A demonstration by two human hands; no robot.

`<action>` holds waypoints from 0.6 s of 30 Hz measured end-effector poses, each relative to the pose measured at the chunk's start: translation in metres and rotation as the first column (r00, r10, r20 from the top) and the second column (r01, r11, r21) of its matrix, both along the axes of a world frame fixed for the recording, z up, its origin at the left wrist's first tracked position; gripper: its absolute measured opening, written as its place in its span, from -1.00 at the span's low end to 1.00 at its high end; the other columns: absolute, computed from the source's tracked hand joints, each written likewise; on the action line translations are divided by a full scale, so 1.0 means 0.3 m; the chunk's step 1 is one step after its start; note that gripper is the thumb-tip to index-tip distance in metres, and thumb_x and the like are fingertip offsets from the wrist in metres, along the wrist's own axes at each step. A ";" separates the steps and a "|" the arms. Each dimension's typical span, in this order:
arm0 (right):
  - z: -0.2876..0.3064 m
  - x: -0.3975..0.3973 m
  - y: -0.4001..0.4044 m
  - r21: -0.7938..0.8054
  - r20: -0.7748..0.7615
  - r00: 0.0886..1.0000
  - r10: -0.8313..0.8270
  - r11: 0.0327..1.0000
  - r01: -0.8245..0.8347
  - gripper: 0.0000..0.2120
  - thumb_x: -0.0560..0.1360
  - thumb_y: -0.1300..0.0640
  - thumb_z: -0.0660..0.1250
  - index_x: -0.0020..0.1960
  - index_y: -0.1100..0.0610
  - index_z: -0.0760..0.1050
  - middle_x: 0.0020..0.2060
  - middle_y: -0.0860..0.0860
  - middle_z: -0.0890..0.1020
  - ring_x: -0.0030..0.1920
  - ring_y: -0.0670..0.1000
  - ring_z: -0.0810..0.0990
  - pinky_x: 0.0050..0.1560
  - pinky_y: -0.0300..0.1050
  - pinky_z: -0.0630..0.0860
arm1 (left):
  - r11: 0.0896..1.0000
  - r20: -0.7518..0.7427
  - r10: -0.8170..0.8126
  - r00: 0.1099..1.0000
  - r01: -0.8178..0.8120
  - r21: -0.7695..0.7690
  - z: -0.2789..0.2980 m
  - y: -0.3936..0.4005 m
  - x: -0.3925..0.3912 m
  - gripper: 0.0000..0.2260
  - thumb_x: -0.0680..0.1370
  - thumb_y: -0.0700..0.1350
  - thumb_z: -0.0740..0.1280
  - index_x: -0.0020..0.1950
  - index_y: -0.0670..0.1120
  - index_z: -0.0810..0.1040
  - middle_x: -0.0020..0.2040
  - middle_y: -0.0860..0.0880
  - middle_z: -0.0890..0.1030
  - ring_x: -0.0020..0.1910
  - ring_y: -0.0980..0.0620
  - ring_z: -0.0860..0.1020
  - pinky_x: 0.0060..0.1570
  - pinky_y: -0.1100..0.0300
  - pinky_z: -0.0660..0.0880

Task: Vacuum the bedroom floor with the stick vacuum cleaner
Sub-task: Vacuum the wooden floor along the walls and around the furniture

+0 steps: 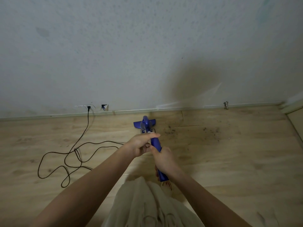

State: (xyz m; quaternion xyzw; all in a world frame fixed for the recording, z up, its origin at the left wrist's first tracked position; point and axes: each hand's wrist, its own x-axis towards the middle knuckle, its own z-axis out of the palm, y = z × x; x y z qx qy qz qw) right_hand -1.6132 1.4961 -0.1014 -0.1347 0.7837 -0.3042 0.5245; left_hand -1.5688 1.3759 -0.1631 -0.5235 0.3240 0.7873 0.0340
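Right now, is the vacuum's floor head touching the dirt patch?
Apart. The head view shows the floor head left of the dirt patch, with bare floor between them.

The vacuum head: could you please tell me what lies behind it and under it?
Behind the vacuum head run the baseboard and the wall. Dirt lies to its right on the floor. The floor directly under the head is covered, so unseen.

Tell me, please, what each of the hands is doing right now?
Left hand: closed around the blue vacuum handle, upper grip.
Right hand: closed around the same handle, lower down.
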 end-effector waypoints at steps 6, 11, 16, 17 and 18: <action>-0.043 0.014 -0.025 -0.021 -0.040 0.999 0.028 0.999 -0.029 -0.78 0.61 -0.06 0.17 -0.05 0.09 0.38 -0.25 0.09 0.51 -0.34 0.05 0.51 -0.23 -0.02 0.51 | 0.999 -0.016 0.027 1.000 -0.027 -0.021 0.010 0.008 0.011 -0.75 0.46 -0.15 0.45 0.07 -0.15 0.50 -0.05 -0.19 0.53 -0.01 -0.09 0.48 0.25 -0.01 0.44; -0.071 0.013 -0.023 -0.018 -0.072 0.997 0.034 0.999 -0.035 -0.81 0.62 -0.05 0.16 0.14 0.04 0.36 -0.22 0.04 0.51 -0.29 0.02 0.51 -0.20 -0.01 0.54 | 0.996 -0.037 0.085 0.996 -0.086 -0.009 0.022 0.033 -0.007 -0.90 0.53 -0.21 0.37 -0.02 -0.16 0.46 -0.22 -0.14 0.54 -0.25 -0.06 0.58 -0.32 0.18 0.60; -0.086 0.019 -0.016 0.017 -0.069 0.996 0.053 0.999 -0.052 -0.76 0.61 -0.09 0.16 0.00 0.09 0.35 -0.23 0.07 0.51 -0.30 0.05 0.52 -0.19 0.02 0.55 | 0.998 -0.027 0.059 0.998 -0.060 -0.022 0.022 0.031 -0.003 -0.89 0.53 -0.22 0.37 -0.01 -0.17 0.47 -0.22 -0.15 0.55 -0.27 -0.03 0.57 -0.38 0.20 0.58; -0.085 0.020 -0.014 0.020 -0.064 0.997 0.053 0.998 -0.051 -0.76 0.61 -0.09 0.16 0.01 0.09 0.35 -0.22 0.07 0.51 -0.31 0.03 0.52 -0.22 0.00 0.55 | 0.998 -0.023 0.053 0.998 -0.053 -0.024 0.023 0.032 -0.001 -0.89 0.53 -0.22 0.37 0.00 -0.17 0.47 -0.21 -0.15 0.54 -0.27 -0.03 0.56 -0.36 0.20 0.59; -0.085 0.020 -0.012 0.021 -0.057 0.997 0.049 0.999 -0.048 -0.76 0.61 -0.08 0.16 0.03 0.10 0.36 -0.22 0.07 0.51 -0.32 0.02 0.51 -0.26 -0.03 0.54 | 0.999 -0.021 0.047 0.999 -0.047 -0.027 0.026 0.035 -0.001 -0.88 0.53 -0.22 0.37 0.01 -0.17 0.47 -0.21 -0.15 0.54 -0.26 -0.02 0.56 -0.35 0.20 0.60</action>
